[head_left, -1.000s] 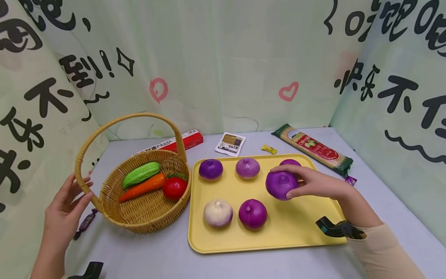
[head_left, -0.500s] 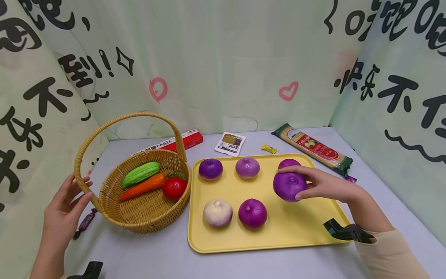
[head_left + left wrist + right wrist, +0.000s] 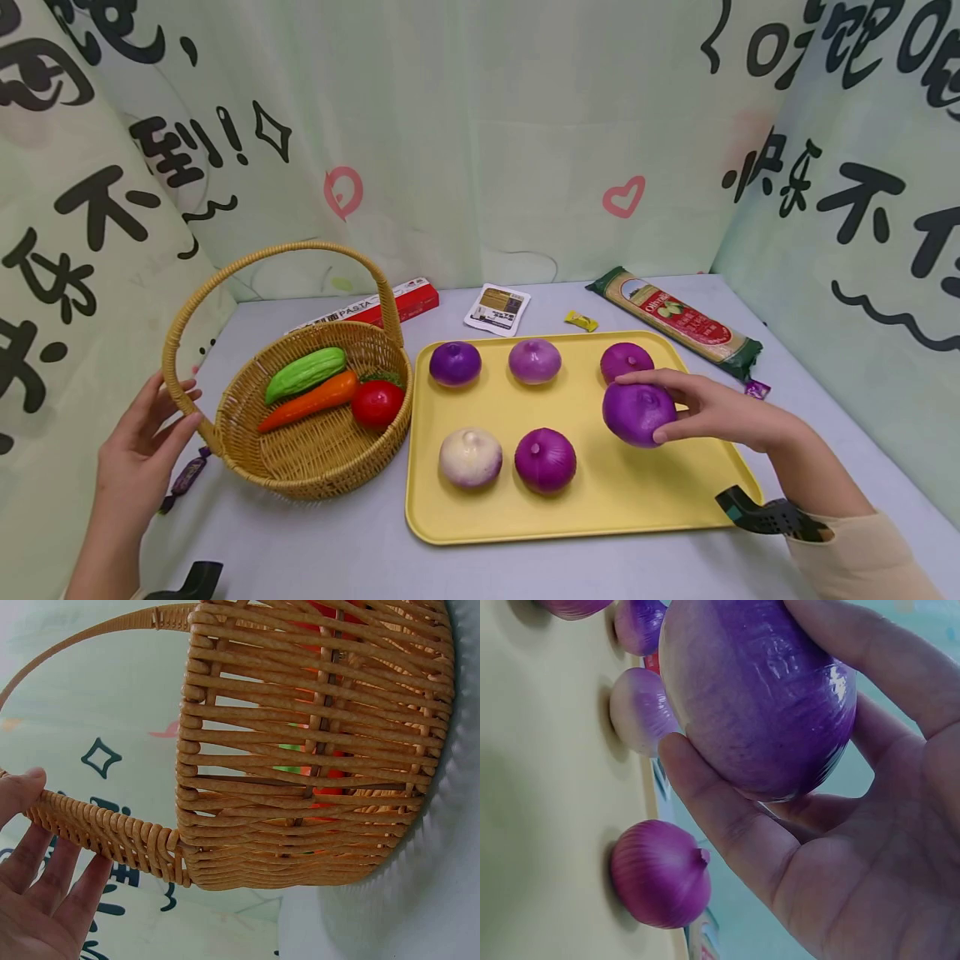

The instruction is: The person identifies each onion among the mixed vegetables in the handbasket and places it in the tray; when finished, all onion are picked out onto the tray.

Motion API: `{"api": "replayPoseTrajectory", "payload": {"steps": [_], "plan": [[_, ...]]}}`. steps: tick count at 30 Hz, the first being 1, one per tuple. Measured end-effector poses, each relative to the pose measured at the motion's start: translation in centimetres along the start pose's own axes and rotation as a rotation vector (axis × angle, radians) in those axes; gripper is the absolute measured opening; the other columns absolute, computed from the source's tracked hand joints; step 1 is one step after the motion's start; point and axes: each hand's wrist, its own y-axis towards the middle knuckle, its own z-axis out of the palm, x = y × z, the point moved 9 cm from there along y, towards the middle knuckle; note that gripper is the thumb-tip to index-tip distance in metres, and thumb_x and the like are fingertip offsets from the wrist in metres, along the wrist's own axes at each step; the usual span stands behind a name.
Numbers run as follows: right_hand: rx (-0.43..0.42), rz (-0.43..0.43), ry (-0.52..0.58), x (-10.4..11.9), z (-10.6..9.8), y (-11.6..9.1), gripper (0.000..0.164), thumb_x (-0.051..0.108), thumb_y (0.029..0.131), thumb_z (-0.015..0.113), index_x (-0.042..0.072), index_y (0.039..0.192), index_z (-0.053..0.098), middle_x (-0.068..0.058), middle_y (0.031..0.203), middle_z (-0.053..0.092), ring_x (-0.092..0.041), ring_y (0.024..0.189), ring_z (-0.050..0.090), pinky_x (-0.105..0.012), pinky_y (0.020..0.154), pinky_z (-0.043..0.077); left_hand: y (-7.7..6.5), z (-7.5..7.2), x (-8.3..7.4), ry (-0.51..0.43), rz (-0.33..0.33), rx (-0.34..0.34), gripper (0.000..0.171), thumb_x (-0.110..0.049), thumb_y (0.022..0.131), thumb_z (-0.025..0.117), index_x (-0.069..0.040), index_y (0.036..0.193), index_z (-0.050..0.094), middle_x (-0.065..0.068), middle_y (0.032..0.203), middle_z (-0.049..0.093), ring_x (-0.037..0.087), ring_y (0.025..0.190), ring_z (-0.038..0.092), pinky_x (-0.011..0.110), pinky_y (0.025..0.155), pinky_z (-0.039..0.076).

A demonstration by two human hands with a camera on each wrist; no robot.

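Observation:
My left hand [image 3: 142,450] holds the wicker basket's handle [image 3: 112,832] near its base, thumb on one side and fingers on the other. In the basket [image 3: 311,483] lie a green bumpy gourd [image 3: 306,374], a carrot [image 3: 311,402] and a tomato [image 3: 377,405]. My right hand [image 3: 712,408] grips a smooth purple-and-white turnip [image 3: 757,697] from the side, over the yellow tray [image 3: 637,508]. Behind it stands a red onion [image 3: 627,360]; another red onion [image 3: 545,461] is at the front. A dark purple turnip [image 3: 455,364], a lighter one [image 3: 535,362] and a whitish one [image 3: 470,458] also rest there.
Along the back lie a red pasta box [image 3: 408,300], a white packet [image 3: 497,309], a yellow candy [image 3: 581,321] and a green pasta bag [image 3: 675,321]. A purple candy [image 3: 757,389] is right of the tray, a dark-wrapped candy [image 3: 186,479] beside the basket.
My right hand has carried the turnip right and slightly toward me, uncovering more of the red onion behind it. The left hand and basket stay in place.

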Motion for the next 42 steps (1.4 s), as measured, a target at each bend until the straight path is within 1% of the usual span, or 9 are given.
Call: {"api": "replayPoseTrajectory", "payload": {"steps": [12,18,20,25,27,29,35,39,42], "plan": [[0.006,0.034,0.010,-2.0,1.0,-0.3,0.061,0.023,0.085,0.068,0.023,0.141,0.042,-0.023,0.143,0.035,-0.043,0.125,0.038,-0.036,0.086,0.049,-0.1,0.0,-0.2,-0.015,0.010,-0.004,0.066,0.000,0.088,0.060,-0.026,0.145,0.037,-0.028,0.119,0.055,-0.016,0.104,0.052,-0.004,0.081,0.040],[0.023,0.056,0.022,-3.0,1.4,-0.7,0.061,0.023,0.086,0.067,0.019,0.141,0.041,-0.023,0.141,0.037,-0.041,0.124,0.039,-0.030,0.084,0.050,-0.1,0.0,-0.3,-0.019,0.022,-0.001,0.066,0.001,0.088,0.060,-0.025,0.145,0.037,-0.028,0.119,0.054,-0.015,0.104,0.052,-0.003,0.081,0.040],[0.025,0.058,0.022,-3.4,1.7,-0.7,0.061,0.024,0.086,0.067,0.018,0.141,0.042,-0.022,0.141,0.039,-0.036,0.124,0.041,-0.027,0.085,0.050,-0.1,-0.1,-0.2,-0.015,0.016,-0.001,0.066,0.000,0.088,0.060,-0.026,0.145,0.037,-0.029,0.118,0.054,-0.016,0.104,0.052,-0.004,0.081,0.040],[0.029,0.041,0.023,-4.3,2.2,-0.7,0.058,0.024,0.086,0.067,0.020,0.139,0.044,-0.020,0.140,0.042,-0.003,0.114,0.047,-0.021,0.084,0.048,-0.1,-0.1,0.0,0.004,-0.001,-0.003,0.066,-0.002,0.089,0.060,-0.029,0.145,0.036,-0.028,0.120,0.055,-0.017,0.104,0.051,-0.004,0.080,0.040],[0.029,0.040,0.025,-4.7,2.3,-0.8,0.058,0.024,0.086,0.067,0.020,0.139,0.044,-0.019,0.141,0.042,0.004,0.110,0.046,-0.020,0.084,0.048,-0.1,-0.1,0.0,0.005,-0.003,-0.002,0.066,-0.002,0.089,0.060,-0.029,0.145,0.036,-0.028,0.120,0.055,-0.016,0.104,0.051,-0.004,0.080,0.040],[0.031,0.048,0.027,-5.1,2.3,-1.0,0.058,0.024,0.086,0.067,0.019,0.139,0.044,-0.019,0.141,0.041,-0.001,0.113,0.045,-0.021,0.084,0.048,0.0,0.0,0.0,0.005,-0.002,-0.001,0.066,-0.002,0.089,0.060,-0.029,0.145,0.036,-0.027,0.121,0.055,-0.016,0.104,0.051,-0.004,0.080,0.040],[0.053,0.075,0.019,-6.0,2.4,-1.3,0.059,0.025,0.086,0.067,0.016,0.139,0.043,-0.021,0.141,0.040,-0.034,0.123,0.042,-0.023,0.085,0.048,-0.1,-0.1,0.0,-0.002,0.009,0.001,0.067,-0.002,0.089,0.060,-0.028,0.145,0.035,-0.028,0.121,0.054,-0.016,0.104,0.051,-0.004,0.081,0.040],[0.072,0.088,0.038,-6.1,2.7,-1.3,0.060,0.024,0.086,0.067,0.015,0.140,0.042,-0.024,0.143,0.037,-0.042,0.125,0.039,-0.030,0.087,0.047,-0.1,-0.1,0.1,-0.018,0.020,0.000,0.067,0.000,0.088,0.060,-0.026,0.145,0.036,-0.027,0.120,0.054,-0.015,0.104,0.052,-0.004,0.081,0.040],[0.075,0.101,0.049,-6.2,2.8,-1.4,0.062,0.024,0.086,0.067,0.015,0.142,0.041,-0.025,0.143,0.036,-0.043,0.125,0.039,-0.030,0.087,0.048,0.0,0.0,0.1,-0.012,0.013,-0.002,0.067,-0.001,0.089,0.060,-0.027,0.145,0.036,-0.027,0.120,0.054,-0.016,0.104,0.052,-0.004,0.080,0.040]]}}
